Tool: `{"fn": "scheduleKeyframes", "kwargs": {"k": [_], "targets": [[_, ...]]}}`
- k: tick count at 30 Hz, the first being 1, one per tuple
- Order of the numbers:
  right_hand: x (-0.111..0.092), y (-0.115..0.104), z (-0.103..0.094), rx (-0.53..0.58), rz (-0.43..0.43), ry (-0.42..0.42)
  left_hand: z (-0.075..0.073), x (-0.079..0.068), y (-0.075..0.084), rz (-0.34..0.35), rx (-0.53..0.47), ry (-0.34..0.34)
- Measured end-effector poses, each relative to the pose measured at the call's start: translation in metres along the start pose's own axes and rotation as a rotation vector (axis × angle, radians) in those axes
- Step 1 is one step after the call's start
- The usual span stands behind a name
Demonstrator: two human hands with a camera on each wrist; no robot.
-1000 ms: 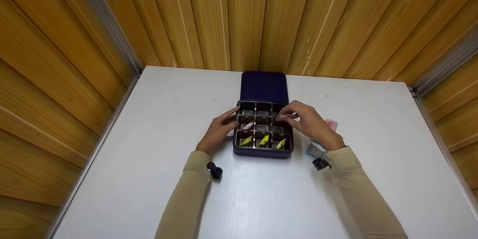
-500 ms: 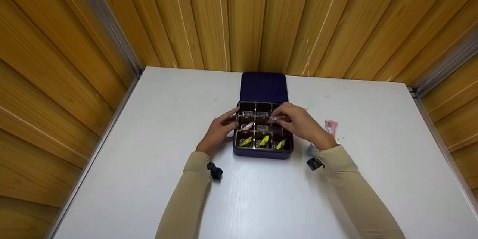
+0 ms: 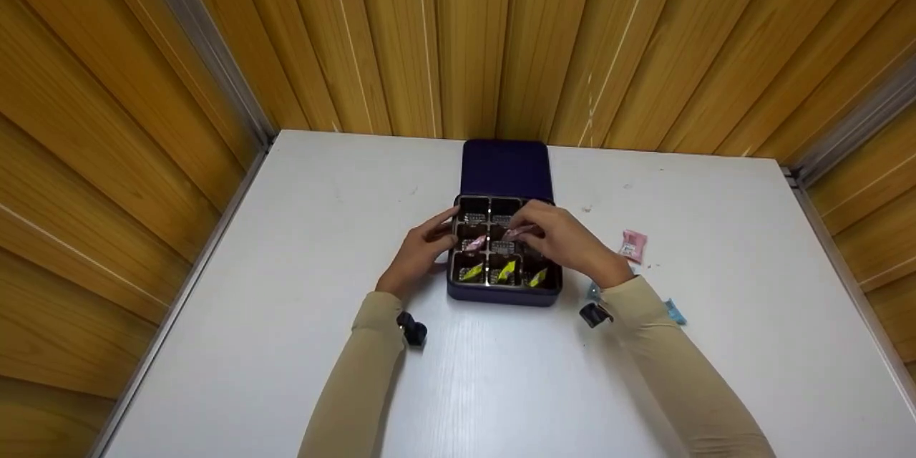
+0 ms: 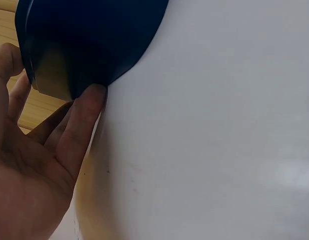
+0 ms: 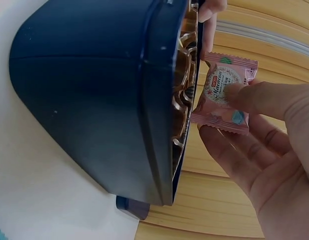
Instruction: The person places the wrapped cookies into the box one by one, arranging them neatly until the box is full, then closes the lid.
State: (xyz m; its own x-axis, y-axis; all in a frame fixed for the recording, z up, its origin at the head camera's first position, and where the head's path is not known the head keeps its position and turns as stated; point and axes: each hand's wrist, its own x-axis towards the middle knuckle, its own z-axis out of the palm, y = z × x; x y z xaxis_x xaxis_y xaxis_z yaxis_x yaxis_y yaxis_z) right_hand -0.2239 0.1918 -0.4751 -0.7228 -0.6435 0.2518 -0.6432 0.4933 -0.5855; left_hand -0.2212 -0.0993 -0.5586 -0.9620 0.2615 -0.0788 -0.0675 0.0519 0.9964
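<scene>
An open dark blue tin box (image 3: pixel 504 295) stands on the table, its tray divided into several compartments. Yellow-wrapped sweets (image 3: pixel 507 271) lie in the front row. One pink-wrapped sweet (image 3: pixel 475 242) is in the left compartment of the middle row. My right hand (image 3: pixel 569 240) pinches a pink wrapped macaron (image 5: pixel 224 92) between thumb and fingers, over the middle compartment in the head view. Its printed label shows in the right wrist view. My left hand (image 3: pixel 416 250) touches the box's left side with extended fingers (image 4: pixel 84 117). The right hand hides part of the tray's right side.
The hinged lid (image 3: pixel 505 168) lies back behind the box. Right of it are another pink packet (image 3: pixel 633 245) and a blue packet (image 3: pixel 675 311); a second blue one (image 3: pixel 593 292) is partly hidden by the right wrist. Wooden panels (image 3: pixel 472 36) wall the table's back and sides.
My right hand has moved left with the pink macaron, from the tray's right column to its middle. The pink packet on the table has come fully into view. My left hand has stayed in place.
</scene>
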Motion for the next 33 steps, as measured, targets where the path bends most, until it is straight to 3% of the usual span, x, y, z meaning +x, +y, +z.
{"fn": "scheduleKeyframes", "kwargs": {"k": [24,33], "targets": [[0.013,0.001,0.008,-0.065,-0.036,-0.080,-0.001,-0.001,0.001,0.021,-0.003,-0.017],[0.015,0.000,0.010,-0.065,-0.007,-0.110,-0.001,0.000,0.000,0.020,0.028,-0.007]]}}
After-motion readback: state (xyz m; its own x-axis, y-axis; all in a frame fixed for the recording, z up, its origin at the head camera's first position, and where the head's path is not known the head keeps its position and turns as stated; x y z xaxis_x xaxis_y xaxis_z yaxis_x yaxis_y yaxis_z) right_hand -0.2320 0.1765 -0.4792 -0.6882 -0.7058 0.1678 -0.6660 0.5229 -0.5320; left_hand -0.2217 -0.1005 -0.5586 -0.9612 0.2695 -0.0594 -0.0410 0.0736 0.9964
